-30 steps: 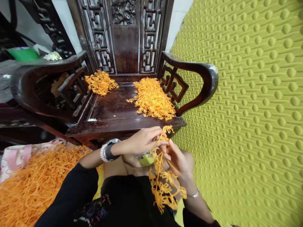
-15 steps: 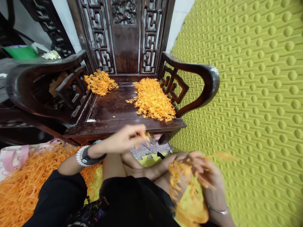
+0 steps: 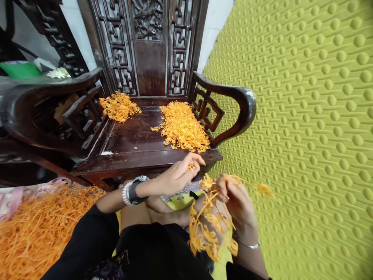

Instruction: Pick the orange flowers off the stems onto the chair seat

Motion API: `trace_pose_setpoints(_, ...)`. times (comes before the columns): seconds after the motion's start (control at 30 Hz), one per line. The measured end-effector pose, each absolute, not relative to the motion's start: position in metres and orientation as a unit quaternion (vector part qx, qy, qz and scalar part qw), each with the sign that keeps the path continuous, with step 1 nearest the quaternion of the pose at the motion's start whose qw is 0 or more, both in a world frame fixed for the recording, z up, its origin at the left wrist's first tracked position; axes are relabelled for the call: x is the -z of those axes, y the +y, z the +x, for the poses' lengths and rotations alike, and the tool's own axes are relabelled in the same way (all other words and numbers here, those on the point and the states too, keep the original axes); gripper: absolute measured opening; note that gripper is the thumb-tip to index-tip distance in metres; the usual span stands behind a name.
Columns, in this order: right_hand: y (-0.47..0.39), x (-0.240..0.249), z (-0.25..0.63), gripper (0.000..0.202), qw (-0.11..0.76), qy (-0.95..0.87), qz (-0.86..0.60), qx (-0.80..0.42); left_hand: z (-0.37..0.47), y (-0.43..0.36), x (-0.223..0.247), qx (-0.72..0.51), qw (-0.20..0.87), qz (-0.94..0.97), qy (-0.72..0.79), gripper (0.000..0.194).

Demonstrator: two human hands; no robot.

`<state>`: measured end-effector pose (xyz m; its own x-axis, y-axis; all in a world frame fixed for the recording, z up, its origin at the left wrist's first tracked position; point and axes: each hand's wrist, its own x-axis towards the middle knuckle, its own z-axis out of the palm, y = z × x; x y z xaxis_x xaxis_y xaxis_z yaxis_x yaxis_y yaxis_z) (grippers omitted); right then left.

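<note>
My left hand [image 3: 182, 173] is closed in front of the wooden seat's front edge, with small orange pieces [image 3: 191, 167] showing between its fingers. Close by on the right, my right hand [image 3: 235, 194] pinches a tangled bunch of orange strands with small curled pieces [image 3: 208, 229]. The bunch dangles over my legs, and one strand sticks out to the right. On the seat, a large pile of small orange pieces [image 3: 185, 126] lies at the right. A smaller orange pile [image 3: 119, 107] sits at the back left.
The dark carved wooden chair [image 3: 131, 142] faces me, with curved armrests on both sides. At lower left, a big heap of long orange strands [image 3: 49, 225] lies on a pink and white bag [image 3: 8, 202]. A bumpy yellow-green surface [image 3: 305, 136] fills the right side.
My left hand has moved right, closer to my right hand. My right hand has shifted left and slightly up with the dangling bunch. The view has shifted a little.
</note>
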<state>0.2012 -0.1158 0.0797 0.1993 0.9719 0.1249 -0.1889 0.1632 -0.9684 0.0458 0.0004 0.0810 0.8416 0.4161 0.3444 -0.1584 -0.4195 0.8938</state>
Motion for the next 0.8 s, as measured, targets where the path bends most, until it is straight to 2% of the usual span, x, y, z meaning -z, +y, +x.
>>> trace_pose_setpoints(0.1, -0.114, -0.076, 0.2, 0.042, 0.626, -0.429, -0.475, -0.445, 0.043, 0.0, -0.088, -0.236, 0.438, 0.865, 0.063, 0.027)
trace_pose_setpoints(0.23, -0.115, -0.069, 0.197, 0.039, 0.651, -0.388, -0.479, -0.443, 0.044, -0.002, -0.091, -0.214, 0.396, 0.892, 0.035, 0.034)
trace_pose_setpoints(0.47, -0.126, -0.062, 0.177, 0.042, 0.781, -0.298, -0.36, -0.413, 0.042, -0.011, -0.088, -0.35, 0.252, 0.898, -0.087, 0.03)
trace_pose_setpoints(0.57, -0.118, -0.063, 0.169, 0.042, 0.788, -0.283, -0.368, -0.405, 0.05, -0.012, -0.086, -0.382, 0.244, 0.886, -0.098, 0.028)
trace_pose_setpoints(0.67, -0.113, -0.072, 0.181, 0.041, 0.773, -0.282, -0.464, -0.329, 0.056, -0.008, -0.078, -0.403, 0.253, 0.875, -0.091, 0.031)
trace_pose_setpoints(0.8, -0.127, -0.092, 0.23, 0.052, 0.781, -0.297, -0.504, -0.22, 0.044, 0.028, -0.065, -0.627, 0.308, 0.711, 0.077, 0.036)
